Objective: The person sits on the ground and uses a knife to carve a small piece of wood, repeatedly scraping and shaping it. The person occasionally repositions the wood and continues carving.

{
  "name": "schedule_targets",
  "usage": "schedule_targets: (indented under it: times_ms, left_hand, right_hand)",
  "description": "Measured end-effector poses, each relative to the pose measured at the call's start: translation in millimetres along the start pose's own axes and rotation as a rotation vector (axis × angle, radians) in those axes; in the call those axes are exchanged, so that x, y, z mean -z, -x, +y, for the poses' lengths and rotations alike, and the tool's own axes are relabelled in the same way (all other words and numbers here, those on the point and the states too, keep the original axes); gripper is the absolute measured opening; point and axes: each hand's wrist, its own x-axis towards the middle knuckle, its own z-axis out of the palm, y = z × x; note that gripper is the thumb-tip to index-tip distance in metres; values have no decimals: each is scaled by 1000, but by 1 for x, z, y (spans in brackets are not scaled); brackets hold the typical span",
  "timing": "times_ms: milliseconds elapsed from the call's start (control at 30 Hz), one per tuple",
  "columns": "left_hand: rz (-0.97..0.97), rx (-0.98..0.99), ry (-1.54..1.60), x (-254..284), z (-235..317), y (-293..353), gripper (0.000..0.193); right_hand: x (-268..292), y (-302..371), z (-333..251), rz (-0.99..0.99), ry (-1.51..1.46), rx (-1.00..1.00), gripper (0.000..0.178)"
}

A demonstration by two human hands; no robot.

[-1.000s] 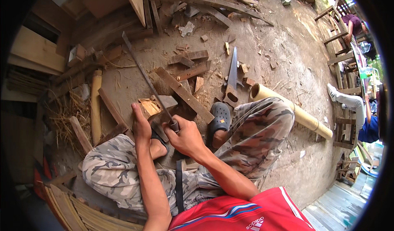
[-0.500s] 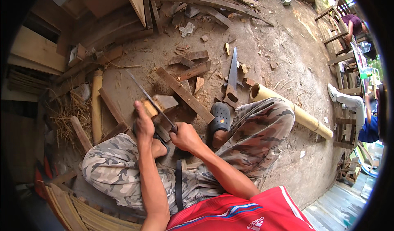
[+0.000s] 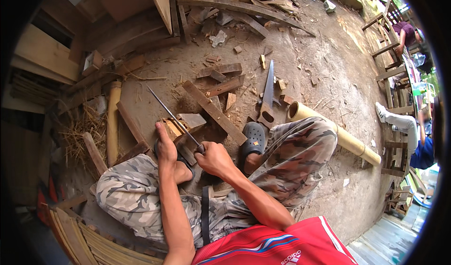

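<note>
Lettering (image 3: 291, 258) in white stands on the red shirt (image 3: 244, 241) nearest the camera, and camouflage trousers (image 3: 300, 166) spread out beyond it. The hands are apart: the right hand (image 3: 217, 160) is wrapped round the dark handle (image 3: 201, 149) of a long, thin blade (image 3: 171, 113), which points up and leftward across a wooden block (image 3: 174, 126) with a pale cut face; whether the two touch I cannot tell. The left hand (image 3: 166, 148), thumb raised, is at the block's near left side; its fingers are hidden, so I cannot tell whether they grip. The block is left of the middle of the dirt ground (image 3: 319, 95). To its right, a grey clog (image 3: 255, 137) bears a small orange badge, and a brown plank (image 3: 213, 112) slants between them. Beyond the clog lies a handsaw (image 3: 268, 95) with a wooden handle; a bamboo pole (image 3: 347, 138) runs toward the ground's right edge. Timber scraps (image 3: 249, 6) are heaped by its far edge, and a person in blue (image 3: 423, 157) is past the right one.
</note>
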Motion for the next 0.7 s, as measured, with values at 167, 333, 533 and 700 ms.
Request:
schedule_targets:
  times_ms: [167,333,533,700]
  left_hand:
    - [41,-24,10,-13,7,11,88]
    - [18,3,121,-8,3,9,88]
    - [-32,3,47,-13,16,20,92]
    - [29,-25,61,-7,3,12,90]
  right_hand:
    - [5,11,-18,112,-78,95,22]
    - [-9,-6,15,47,45,14,23]
    - [1,8,-22,185,-205,147,24]
    - [-11,-9,19,50,-6,73,26]
